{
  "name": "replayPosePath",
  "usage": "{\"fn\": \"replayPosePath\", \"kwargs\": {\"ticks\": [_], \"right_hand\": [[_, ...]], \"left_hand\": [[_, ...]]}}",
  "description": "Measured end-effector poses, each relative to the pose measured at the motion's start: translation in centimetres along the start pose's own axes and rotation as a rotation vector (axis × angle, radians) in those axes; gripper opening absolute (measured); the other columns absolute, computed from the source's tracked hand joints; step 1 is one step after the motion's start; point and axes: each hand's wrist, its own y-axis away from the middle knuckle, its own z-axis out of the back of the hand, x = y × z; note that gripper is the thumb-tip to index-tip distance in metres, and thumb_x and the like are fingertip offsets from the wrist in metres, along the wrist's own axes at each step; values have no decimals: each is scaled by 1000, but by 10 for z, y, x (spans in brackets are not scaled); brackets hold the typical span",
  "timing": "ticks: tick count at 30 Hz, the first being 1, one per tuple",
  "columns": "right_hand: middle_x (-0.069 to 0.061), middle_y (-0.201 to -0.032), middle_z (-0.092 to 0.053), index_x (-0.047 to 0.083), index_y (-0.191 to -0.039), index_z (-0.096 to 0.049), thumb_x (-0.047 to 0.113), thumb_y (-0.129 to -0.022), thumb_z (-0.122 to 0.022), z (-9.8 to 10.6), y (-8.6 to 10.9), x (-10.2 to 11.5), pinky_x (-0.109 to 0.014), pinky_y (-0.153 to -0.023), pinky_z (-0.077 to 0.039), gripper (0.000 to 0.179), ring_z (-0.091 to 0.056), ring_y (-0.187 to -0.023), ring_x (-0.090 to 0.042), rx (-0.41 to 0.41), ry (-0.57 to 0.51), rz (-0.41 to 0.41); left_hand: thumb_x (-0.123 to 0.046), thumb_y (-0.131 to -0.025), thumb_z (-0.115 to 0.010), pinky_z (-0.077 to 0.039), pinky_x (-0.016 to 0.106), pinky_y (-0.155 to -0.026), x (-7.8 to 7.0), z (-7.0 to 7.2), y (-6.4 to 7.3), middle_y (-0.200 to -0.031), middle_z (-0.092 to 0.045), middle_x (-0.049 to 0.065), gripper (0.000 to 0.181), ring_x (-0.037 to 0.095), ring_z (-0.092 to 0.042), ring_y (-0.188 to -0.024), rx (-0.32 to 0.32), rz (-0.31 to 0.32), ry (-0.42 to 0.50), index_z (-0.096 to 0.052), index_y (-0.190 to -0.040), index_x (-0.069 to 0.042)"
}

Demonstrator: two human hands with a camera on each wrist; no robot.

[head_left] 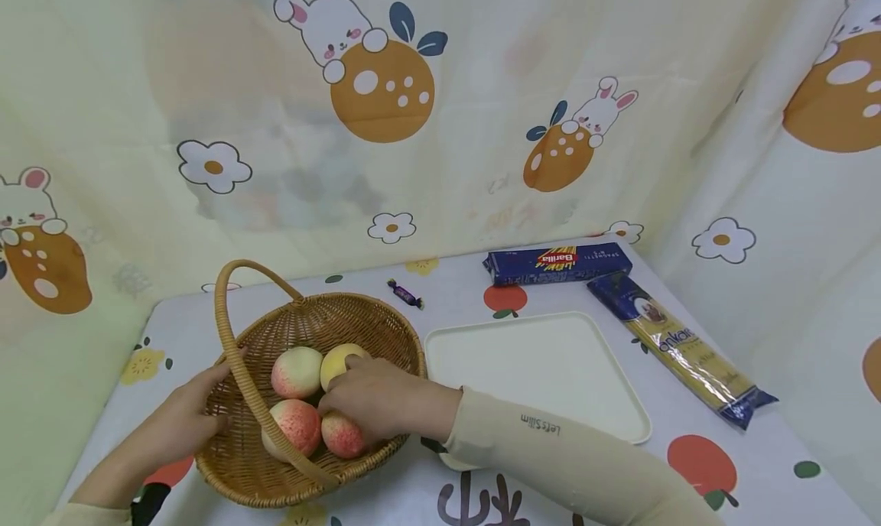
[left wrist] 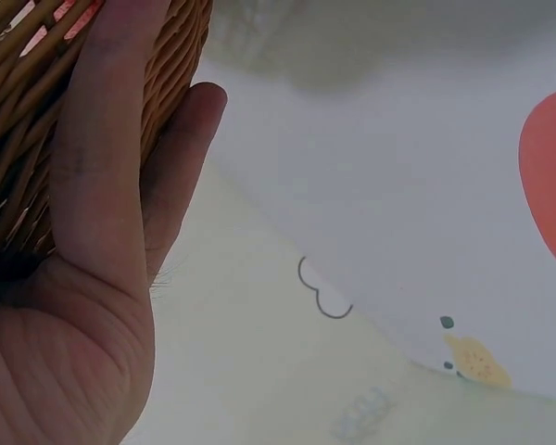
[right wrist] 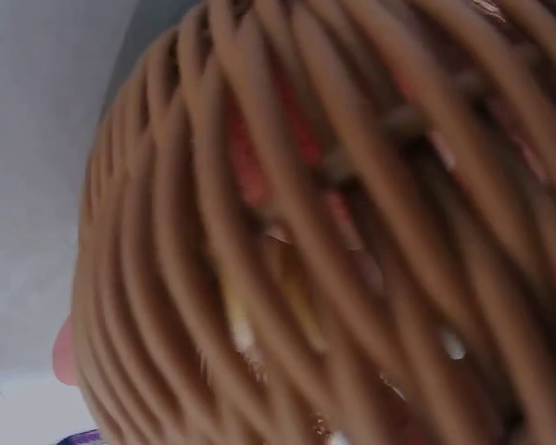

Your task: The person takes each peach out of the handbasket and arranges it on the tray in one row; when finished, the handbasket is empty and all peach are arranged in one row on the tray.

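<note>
A brown wicker basket (head_left: 255,476) with an arched handle stands on the table. Several peach-like fruits lie inside: a pale one with a pink blush (head_left: 296,371), a redder one (head_left: 297,426) below it, a small pink-red one (head_left: 342,436) and a yellow one (head_left: 335,364). My left hand (head_left: 180,419) grips the basket's left side, thumb inside and fingers along the outer weave. Reaching in over the right rim, my right hand (head_left: 375,400) bends its fingers at the yellow fruit, just above the small pink-red one; its fingertips are partly hidden. The right wrist view shows mostly blurred weave (right wrist: 287,232).
Right of the basket lies a white tray (head_left: 523,350), partly under my right sleeve. A blue Barilla spaghetti box (head_left: 557,263) and a blue-and-yellow pasta packet (head_left: 677,346) lie beyond it. One small wrapped candy (head_left: 404,293) sits behind the basket. Patterned curtains (head_left: 482,128) enclose the table.
</note>
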Motion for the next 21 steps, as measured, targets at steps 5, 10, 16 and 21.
{"fn": "replayPosePath", "kwargs": {"ticks": [5,10,16,21], "right_hand": [[20,-115,-66,39,-121,-72,44,-66,-93,0,1,-9,-28,-72,-49,60,-52,-95,-10,-17,-60,22],[24,-113,-64,36,-123,-71,41,-64,-92,6,8,-26,-27,-79,-49,63,-54,-102,-4,-65,-288,-1],[19,-114,-65,28,-129,-69,33,-68,-88,18,29,-57,-26,-89,-49,64,-57,-104,-3,-177,-647,62],[4,-124,-64,17,-133,-64,20,-74,-85,21,52,-86,-37,-89,-55,63,-63,-108,-18,-274,-1019,136]], "left_hand": [[10,-76,-63,-39,71,-98,2,0,-1,-152,-27,42,89,61,-34,-134,0,13,-5,-25,-156,8],[9,-76,-65,-44,69,-95,5,1,0,-148,-32,43,88,60,-38,-131,-5,14,-16,-25,-155,11],[9,-76,-65,-43,69,-95,5,2,2,-147,-36,42,86,59,-40,-130,-28,-13,-26,-27,-153,12],[10,-77,-64,-42,70,-96,3,1,0,-147,-36,41,86,59,-39,-131,-29,-12,-15,-28,-154,11]]}}
